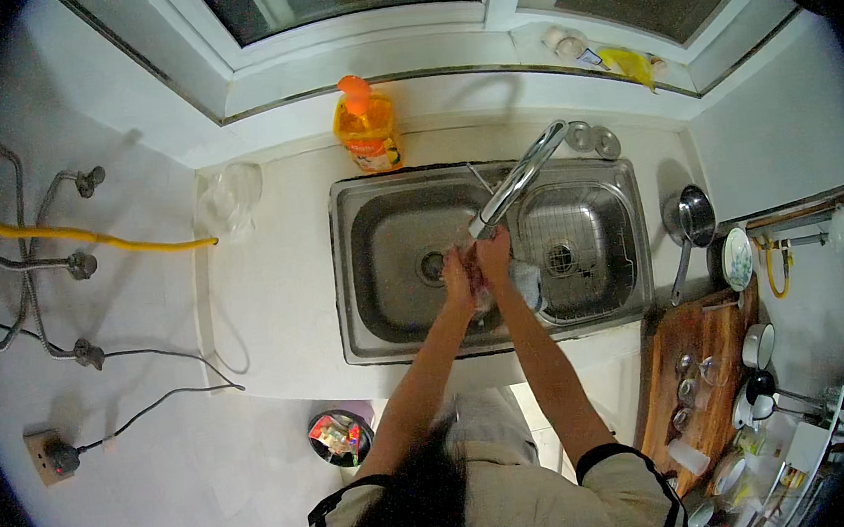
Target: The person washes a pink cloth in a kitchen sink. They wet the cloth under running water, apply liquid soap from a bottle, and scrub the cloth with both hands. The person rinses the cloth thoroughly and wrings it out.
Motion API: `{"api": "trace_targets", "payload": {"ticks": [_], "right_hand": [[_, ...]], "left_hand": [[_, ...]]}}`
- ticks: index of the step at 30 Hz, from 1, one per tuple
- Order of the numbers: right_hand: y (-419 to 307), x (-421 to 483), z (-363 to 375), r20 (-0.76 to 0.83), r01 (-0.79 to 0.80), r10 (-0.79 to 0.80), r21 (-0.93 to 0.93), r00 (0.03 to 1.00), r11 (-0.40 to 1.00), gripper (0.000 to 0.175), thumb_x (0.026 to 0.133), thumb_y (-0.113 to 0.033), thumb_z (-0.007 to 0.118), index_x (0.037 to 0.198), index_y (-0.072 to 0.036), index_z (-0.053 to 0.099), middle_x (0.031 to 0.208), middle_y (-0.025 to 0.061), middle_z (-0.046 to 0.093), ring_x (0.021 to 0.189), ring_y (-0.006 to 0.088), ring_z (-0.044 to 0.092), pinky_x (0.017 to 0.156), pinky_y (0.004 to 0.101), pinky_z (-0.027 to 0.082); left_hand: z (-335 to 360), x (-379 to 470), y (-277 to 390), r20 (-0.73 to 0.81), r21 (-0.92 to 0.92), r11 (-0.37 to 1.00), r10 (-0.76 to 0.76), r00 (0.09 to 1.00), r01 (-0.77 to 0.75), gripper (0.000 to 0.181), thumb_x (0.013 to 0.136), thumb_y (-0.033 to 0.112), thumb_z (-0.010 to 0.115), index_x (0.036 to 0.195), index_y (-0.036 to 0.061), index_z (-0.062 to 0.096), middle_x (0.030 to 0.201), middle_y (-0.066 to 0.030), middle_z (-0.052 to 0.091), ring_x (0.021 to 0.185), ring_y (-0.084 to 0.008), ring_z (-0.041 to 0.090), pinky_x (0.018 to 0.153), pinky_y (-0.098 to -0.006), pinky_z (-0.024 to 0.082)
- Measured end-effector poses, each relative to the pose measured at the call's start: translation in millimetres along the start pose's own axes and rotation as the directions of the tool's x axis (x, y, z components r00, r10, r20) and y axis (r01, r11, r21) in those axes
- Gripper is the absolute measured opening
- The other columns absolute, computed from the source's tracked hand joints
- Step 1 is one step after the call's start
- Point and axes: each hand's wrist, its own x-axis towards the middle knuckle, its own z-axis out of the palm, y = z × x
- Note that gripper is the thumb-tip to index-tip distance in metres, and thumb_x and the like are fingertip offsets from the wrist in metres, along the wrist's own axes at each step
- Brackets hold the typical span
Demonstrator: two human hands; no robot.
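Note:
Both my hands are under the chrome faucet (524,179), above the left basin (389,229) of a double stainless-steel sink (343,270). My left hand (458,275) and my right hand (494,257) are on either side of a reddish item (476,268), which is partly hidden between them and too blurred to name. Water seems to run over it. A light grey-blue cloth (527,284) hangs over the divider beside my right wrist. The right basin holds a wire rack (598,210).
An orange soap pump bottle (368,133) stands behind the sink, with a clear plastic bag (232,197) further left. At right are a small saucepan (695,217) and a wooden board (690,360) bearing glassware. A trash bin (367,449) sits below the counter.

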Motion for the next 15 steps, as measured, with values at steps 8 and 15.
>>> {"api": "trace_targets", "payload": {"ticks": [8,15], "right_hand": [[-69,-48,16,0.115,-0.013,0.0,0.113,0.993,0.994,0.021,0.073,-0.021,0.054,0.07,-0.001,0.047,0.059,0.0065,0.051,0.053,0.0132,0.05,0.046,0.0292,0.038],[-13,-18,18,0.176,-0.087,0.072,0.081,0.982,0.993,0.019,0.069,-0.019,0.056,0.068,0.0,0.051,0.059,0.0077,0.053,0.054,0.0188,0.049,0.051,0.0305,0.039]], "left_hand": [[-35,30,3,-0.119,0.348,0.928,0.183,0.976,-0.132,0.029,0.08,0.031,0.035,0.076,0.0062,0.05,0.068,-0.0028,0.048,0.059,-0.0138,0.046,0.049,-0.0288,0.037],[-22,28,24,-0.136,0.148,0.988,-0.016,0.991,0.036,0.026,0.081,0.027,0.035,0.075,0.0049,0.048,0.066,-0.0043,0.048,0.055,-0.0164,0.046,0.045,-0.029,0.037]]}}
